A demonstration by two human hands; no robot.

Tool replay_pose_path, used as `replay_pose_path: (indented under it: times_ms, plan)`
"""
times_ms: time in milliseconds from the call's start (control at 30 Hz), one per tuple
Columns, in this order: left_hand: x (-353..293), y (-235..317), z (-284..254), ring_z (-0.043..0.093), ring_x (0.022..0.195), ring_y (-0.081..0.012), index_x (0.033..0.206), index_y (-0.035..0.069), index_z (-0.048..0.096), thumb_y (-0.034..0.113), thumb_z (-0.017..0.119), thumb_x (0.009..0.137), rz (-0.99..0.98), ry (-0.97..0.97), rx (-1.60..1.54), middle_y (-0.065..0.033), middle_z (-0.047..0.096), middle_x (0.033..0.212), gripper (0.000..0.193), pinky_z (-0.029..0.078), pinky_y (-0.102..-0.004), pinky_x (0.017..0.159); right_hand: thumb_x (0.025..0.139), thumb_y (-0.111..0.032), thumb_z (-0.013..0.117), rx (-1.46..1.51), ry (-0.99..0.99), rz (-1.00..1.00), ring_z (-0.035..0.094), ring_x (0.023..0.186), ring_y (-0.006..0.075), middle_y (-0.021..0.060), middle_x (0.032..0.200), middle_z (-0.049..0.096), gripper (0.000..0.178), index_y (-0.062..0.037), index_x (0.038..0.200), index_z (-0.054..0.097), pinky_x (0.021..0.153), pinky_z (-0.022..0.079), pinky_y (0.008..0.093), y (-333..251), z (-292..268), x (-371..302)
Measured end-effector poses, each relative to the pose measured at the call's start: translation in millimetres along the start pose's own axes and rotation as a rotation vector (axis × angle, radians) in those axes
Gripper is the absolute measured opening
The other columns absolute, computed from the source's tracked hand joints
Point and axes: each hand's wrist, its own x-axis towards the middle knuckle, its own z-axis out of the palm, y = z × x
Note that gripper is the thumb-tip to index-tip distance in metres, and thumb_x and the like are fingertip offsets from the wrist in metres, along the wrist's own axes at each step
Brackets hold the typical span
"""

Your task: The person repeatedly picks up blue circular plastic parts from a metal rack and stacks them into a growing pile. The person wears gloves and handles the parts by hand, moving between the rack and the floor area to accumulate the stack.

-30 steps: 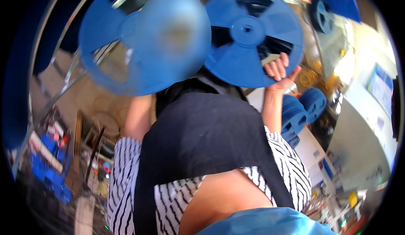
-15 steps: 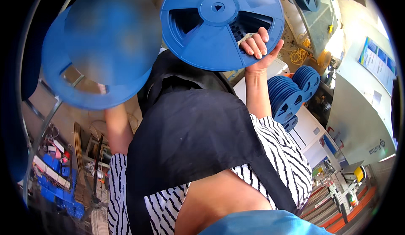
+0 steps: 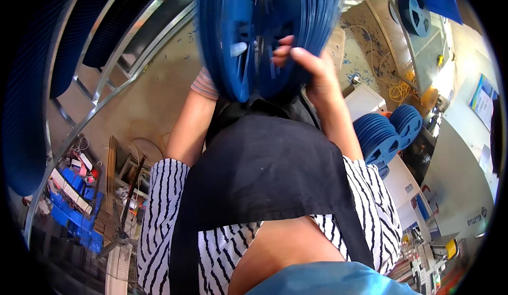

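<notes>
In front of my chest two batches of flat blue plastic reels are held upright, nearly edge-on and side by side with a narrow gap. My left hand [image 3: 206, 81] reaches behind the left batch of reels [image 3: 221, 14]; most of it is hidden, and a pale fingertip seems to show through a reel's opening. Wrapped round the right batch of reels [image 3: 317, 9] is my right hand [image 3: 312, 67], its fingers hooked through an opening from the inner side. Motion blurs both batches, and their tops run out of view.
Metal rack rails [image 3: 98, 96] with rows of blue reels [image 3: 26, 109] stand at the left. More reels [image 3: 378, 136] sit on a white surface at the right. Blue bins [image 3: 74, 205] with clutter lie lower left. A yellow cable [image 3: 400, 91] coils on the floor at the right.
The reels have turned from facing me to nearly edge-on. My left hand has swung right with its batch, bringing it beside the other. My right hand has rotated with its reels.
</notes>
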Motion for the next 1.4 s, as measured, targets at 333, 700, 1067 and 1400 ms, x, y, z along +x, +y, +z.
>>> replay_pose_path:
  times_ms: [333, 700, 1067, 1400]
  plan:
    - [-40, -3, -63, 0.043, 0.126, -0.0388, 0.120, 0.006, 0.055, 0.034, 0.072, 0.060, 0.210, -0.066, -0.401, -0.0153, 0.052, 0.121, 0.069, 0.027, -0.0514, 0.114, 0.094, -0.029, 0.055, 0.482, 0.105, -0.070, 0.047, 0.067, 0.0151, 0.0035, 0.075, 0.050, 0.032, 0.0007, 0.103, 0.056, 0.069, 0.044, 0.0328, 12, -101, 15]
    - [-38, -2, -58, 0.046, 0.118, -0.0312, 0.128, 0.004, 0.047, 0.047, 0.062, 0.078, 0.280, -0.170, -0.423, -0.0118, 0.052, 0.117, 0.068, 0.027, -0.0476, 0.112, 0.087, -0.046, 0.063, 0.727, -0.127, -0.308, 0.039, 0.057, 0.0095, -0.0025, 0.066, 0.041, 0.045, -0.0041, 0.099, 0.052, 0.060, 0.033, 0.0277, 12, -141, -20]
    - [-87, 18, -96, 0.046, 0.120, -0.0274, 0.133, 0.000, 0.040, 0.040, 0.070, 0.081, 0.404, -0.151, -0.239, -0.0138, 0.048, 0.124, 0.072, 0.025, -0.0409, 0.116, 0.083, -0.040, 0.070, 1.060, -0.297, -0.434, 0.041, 0.046, 0.0080, -0.0046, 0.054, 0.042, 0.037, -0.0113, 0.083, 0.046, 0.049, 0.035, 0.0240, 29, -149, -22]
    - [-66, 8, -87, 0.038, 0.132, -0.0310, 0.143, -0.006, 0.028, 0.036, 0.053, 0.093, 0.167, 0.168, -0.264, -0.0200, 0.039, 0.143, 0.070, 0.025, -0.0427, 0.114, 0.082, -0.041, 0.072, 1.025, -0.275, -0.391, 0.042, 0.050, 0.0079, -0.0047, 0.059, 0.043, 0.040, -0.0096, 0.087, 0.047, 0.054, 0.036, 0.0253, 23, -136, -5]
